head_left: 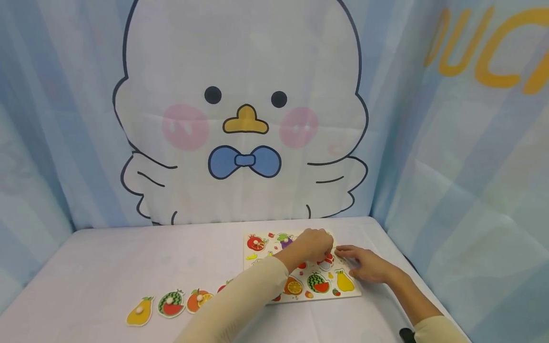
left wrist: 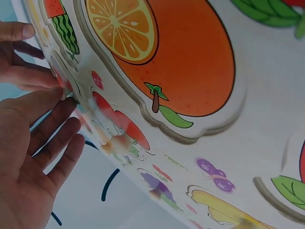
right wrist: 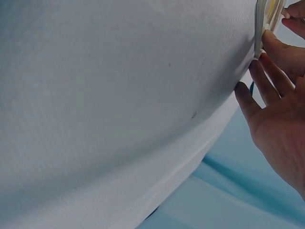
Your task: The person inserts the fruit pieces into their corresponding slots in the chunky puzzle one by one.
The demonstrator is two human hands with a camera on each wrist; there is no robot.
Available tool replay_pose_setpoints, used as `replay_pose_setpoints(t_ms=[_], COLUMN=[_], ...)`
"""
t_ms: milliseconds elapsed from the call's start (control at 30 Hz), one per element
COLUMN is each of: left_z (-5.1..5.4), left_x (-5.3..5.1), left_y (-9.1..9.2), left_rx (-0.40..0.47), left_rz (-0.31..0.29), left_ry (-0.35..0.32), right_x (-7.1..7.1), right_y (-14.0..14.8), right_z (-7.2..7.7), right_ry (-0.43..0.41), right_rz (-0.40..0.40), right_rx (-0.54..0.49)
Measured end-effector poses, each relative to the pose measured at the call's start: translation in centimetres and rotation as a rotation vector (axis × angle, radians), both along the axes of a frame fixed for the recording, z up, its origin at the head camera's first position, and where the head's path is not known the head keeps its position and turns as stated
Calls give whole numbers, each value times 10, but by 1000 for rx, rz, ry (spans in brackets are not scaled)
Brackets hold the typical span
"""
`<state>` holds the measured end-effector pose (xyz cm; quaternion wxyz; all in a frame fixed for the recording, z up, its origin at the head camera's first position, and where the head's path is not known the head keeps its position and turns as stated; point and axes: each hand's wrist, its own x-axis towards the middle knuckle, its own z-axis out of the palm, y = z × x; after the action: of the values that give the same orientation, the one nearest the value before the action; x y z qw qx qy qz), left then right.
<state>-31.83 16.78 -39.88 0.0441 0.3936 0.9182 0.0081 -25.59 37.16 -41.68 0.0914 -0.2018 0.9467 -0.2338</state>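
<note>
The left hand (head_left: 314,244) reaches across the white fruit puzzle board (head_left: 319,297). In the left wrist view, the thumb and forefinger of this left hand (left wrist: 38,138) pinch a small knob on a piece at the far side of the board (left wrist: 267,157); which fruit it shows cannot be told. The right hand (head_left: 369,264) lies at the board's right edge with its fingers extended. In the right wrist view, the fingertips of the right hand (right wrist: 286,107) touch the board's edge and the tabletop beside it. Pear, watermelon and orange pictures show along the board's near side.
Left of the board, a row of knobbed pieces lies on the white table (head_left: 86,267): a pear (head_left: 138,315), a watermelon (head_left: 171,305), an orange (head_left: 196,301) and a red piece partly hidden by the left sleeve. A curtain (head_left: 472,190) stands behind and to the right.
</note>
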Motion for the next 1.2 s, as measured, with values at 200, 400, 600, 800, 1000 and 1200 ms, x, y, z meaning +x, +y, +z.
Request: replay_pose_setpoints(t_ms=[200, 400, 600, 800, 1000, 1200], left_z=[-2, -1, 1, 2, 4, 3], left_x=[0, 2, 5, 7, 10, 12], left_y=[2, 1, 0, 0, -3, -5], left_rx=[2, 15, 11, -12, -30, -31], left_rz=[-25, -29, -22, -23, -19, -8], left_ry=[31, 26, 14, 19, 26, -2], right_x=[0, -1, 0, 2, 2, 3], right_y=[2, 2, 1, 0, -1, -1], right_z=[0, -1, 0, 0, 1, 2], right_ry=[9, 4, 10, 9, 14, 18], right_rz=[15, 4, 14, 12, 12, 7], right_rx=[-7, -6, -6, -15, -11, 2])
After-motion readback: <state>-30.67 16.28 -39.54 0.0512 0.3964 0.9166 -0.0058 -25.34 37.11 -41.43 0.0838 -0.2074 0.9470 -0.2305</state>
